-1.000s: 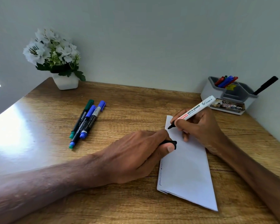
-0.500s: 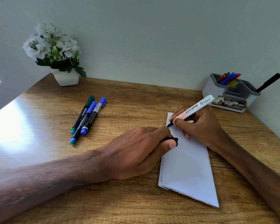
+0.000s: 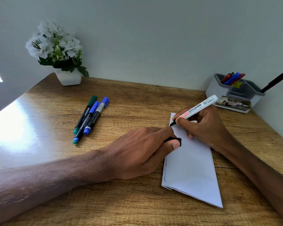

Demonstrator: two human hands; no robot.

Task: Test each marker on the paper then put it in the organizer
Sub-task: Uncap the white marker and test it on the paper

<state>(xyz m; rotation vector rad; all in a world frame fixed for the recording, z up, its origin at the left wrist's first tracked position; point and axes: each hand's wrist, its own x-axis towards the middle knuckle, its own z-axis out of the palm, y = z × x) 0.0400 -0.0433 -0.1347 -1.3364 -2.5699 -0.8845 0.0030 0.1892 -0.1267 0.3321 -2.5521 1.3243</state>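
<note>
While the right hand (image 3: 203, 126) is pinching the uncapped white board marker (image 3: 196, 109), tip seemingly touching the top left edge of the folded paper (image 3: 192, 173), the left hand (image 3: 142, 152) is curling round the black cap (image 3: 176, 140) and resting on the paper's left side. Scribbles are showing lower along that edge and several markers (image 3: 232, 78) are standing in the organizer (image 3: 215, 91) at the far right of the desk (image 3: 137, 101), so part looks done. Three capped markers (image 3: 90, 118) are lying together well left of the paper, likely untested; this one is mid-test, not yet stored.
</note>
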